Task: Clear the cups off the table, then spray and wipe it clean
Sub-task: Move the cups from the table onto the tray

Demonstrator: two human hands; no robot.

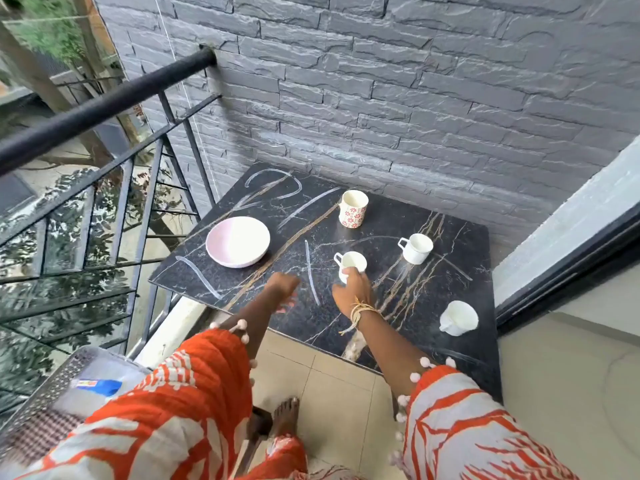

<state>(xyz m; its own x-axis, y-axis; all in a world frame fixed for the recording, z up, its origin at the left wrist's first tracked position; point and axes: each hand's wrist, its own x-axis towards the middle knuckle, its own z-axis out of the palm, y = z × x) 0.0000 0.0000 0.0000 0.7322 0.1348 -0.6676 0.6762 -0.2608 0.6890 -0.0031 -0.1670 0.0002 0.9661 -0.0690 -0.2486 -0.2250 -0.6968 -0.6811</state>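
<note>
A black marble table (433,306) with white chalk-like marks stands against the grey wall. On it are a red-patterned mug (353,208) at the back, a white cup (416,248) right of centre, a white cup (458,318) at the near right, and a pale pink bowl (237,241) at the left. My right hand (352,289) is wrapped around a small white cup (350,262) at the middle of the table. My left hand (283,285) hovers over the table's near left part, fingers curled downward and holding nothing.
A black metal railing (114,109) runs along the left, next to the table's left edge. A perforated metal tray (59,386) with a bottle and a checked cloth sits at the lower left. Tiled floor lies in front; a dark-framed sliding door (568,258) is at the right.
</note>
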